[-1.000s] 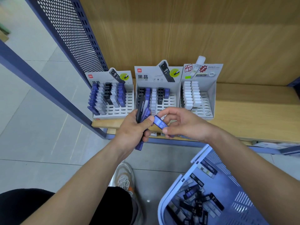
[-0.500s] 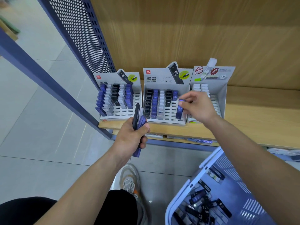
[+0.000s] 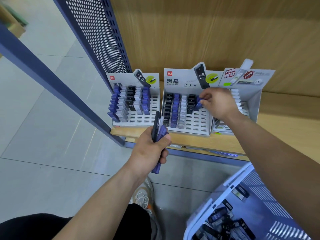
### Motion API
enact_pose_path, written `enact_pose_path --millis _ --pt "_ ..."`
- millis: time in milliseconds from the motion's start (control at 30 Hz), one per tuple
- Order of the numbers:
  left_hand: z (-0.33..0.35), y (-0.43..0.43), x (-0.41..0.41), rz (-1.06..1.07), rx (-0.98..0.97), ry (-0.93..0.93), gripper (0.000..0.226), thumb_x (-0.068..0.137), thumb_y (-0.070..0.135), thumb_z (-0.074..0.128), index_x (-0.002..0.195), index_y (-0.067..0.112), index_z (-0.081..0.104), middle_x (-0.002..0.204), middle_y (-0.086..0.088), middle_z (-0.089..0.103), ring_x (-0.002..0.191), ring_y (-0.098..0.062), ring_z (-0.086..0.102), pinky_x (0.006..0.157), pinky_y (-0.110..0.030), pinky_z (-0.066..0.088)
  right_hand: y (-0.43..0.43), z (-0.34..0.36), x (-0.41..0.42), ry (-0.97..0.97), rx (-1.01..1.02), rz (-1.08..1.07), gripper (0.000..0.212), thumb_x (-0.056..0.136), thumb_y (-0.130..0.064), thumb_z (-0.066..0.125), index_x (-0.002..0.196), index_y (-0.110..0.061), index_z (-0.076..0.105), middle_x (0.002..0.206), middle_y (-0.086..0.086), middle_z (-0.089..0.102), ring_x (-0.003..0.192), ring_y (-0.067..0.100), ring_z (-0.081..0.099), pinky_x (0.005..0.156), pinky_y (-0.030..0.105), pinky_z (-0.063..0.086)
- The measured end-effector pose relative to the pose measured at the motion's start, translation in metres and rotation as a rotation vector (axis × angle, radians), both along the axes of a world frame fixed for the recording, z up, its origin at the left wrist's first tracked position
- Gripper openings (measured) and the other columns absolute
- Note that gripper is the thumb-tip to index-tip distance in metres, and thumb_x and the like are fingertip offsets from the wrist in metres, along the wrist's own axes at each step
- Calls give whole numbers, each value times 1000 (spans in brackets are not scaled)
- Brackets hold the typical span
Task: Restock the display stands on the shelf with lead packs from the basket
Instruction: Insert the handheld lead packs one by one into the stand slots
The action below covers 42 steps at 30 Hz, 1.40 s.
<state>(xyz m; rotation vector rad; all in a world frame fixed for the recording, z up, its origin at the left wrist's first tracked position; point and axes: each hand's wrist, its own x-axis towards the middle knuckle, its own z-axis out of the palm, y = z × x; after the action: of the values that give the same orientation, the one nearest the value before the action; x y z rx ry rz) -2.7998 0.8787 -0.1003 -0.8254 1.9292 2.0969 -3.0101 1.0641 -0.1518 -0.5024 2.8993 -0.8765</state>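
Right hand (image 3: 219, 104) pinches blue lead pack (image 3: 198, 103) over middle display stand (image 3: 188, 108), frame centre | left hand (image 3: 152, 151) grips spare packs (image 3: 158, 130) | basket (image 3: 256, 205) lower right

A light wooden shelf (image 3: 285, 129) with a matching wood back panel (image 3: 207, 32) carries three grey-white cardboard display stands, side by side at its left end near the front edge. The left stand (image 3: 131, 126) sits against the blue perforated side panel (image 3: 100, 35). The middle stand (image 3: 188, 132) is just beside it, and the right stand (image 3: 253, 104) is next to that.
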Motion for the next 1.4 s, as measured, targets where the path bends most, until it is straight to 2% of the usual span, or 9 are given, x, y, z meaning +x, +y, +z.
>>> enact_pose_path --millis 433,667,833,933,1000,1067,1200,1300,1400 --pt "1 0 1 20 19 -14 20 100 10 60 115 -1 54 83 -9 55 52 -13 46 45 -23 41 6 -4 -5 37 67 58 14 89 -14 72 103 -12 75 98 6 74 91 23 68 83 27 50" --pt "3 0 1 15 22 -8 18 101 9 58 115 0 55 82 -7 56 51 -13 46 45 -23 41 0 -5 6 100 249 85 16 93 -23 66 107 -25 74 103 -4 73 99 22 66 80 32 52" --pt "3 0 -2 11 24 2 19 100 10 59 115 -1 55 79 -7 57 52 -13 46 47 -25 41 0 7 10 21 91 44 22 89 -21 72 110 -16 73 102 2 74 95 18 69 86 36 56" --pt "5 2 -4 -17 37 12 20 100 12 60 114 1 54 80 -10 56 53 -15 45 48 -26 40 2 39 35 51 -186 14 10 88 -20 74 99 -20 74 93 -3 73 83 13 69 80 25 55" --pt "8 6 -6 -45 62 32 15 101 11 60 111 2 53 81 -8 56 52 -14 45 47 -25 40 3 63 66 -127 -413 55 9 90 -20 72 90 -28 73 83 -11 73 78 10 69 73 18 53" --pt "11 11 -6 -80 99 51 11 101 9 59 109 5 52 80 -6 56 51 -13 45 45 -23 39 1 79 97 -406 -560 176 11 93 -16 68 95 -25 74 87 -6 74 77 17 69 67 25 56" --pt "16 21 -3 -199 157 68 9 101 8 58 106 6 52 80 -5 54 51 -11 45 45 -22 38 0 85 124 -540 -588 294 12 95 -15 66 100 -22 73 87 -10 70 73 15 65 65 29 55" --pt "20 27 -3 -249 171 82 11 101 6 57 111 6 52 80 -5 55 51 -11 44 45 -22 38 3 90 124 -588 -596 300 4 91 -14 71 95 -15 71 81 0 64 67 19 58 63 32 50" --pt "23 32 -2 -280 181 88 13 101 4 56 112 8 51 79 -4 56 51 -12 44 45 -22 37 8 96 123 -646 -600 305 12 87 -13 75 94 -5 69 80 5 62 66 19 53 63 32 46"
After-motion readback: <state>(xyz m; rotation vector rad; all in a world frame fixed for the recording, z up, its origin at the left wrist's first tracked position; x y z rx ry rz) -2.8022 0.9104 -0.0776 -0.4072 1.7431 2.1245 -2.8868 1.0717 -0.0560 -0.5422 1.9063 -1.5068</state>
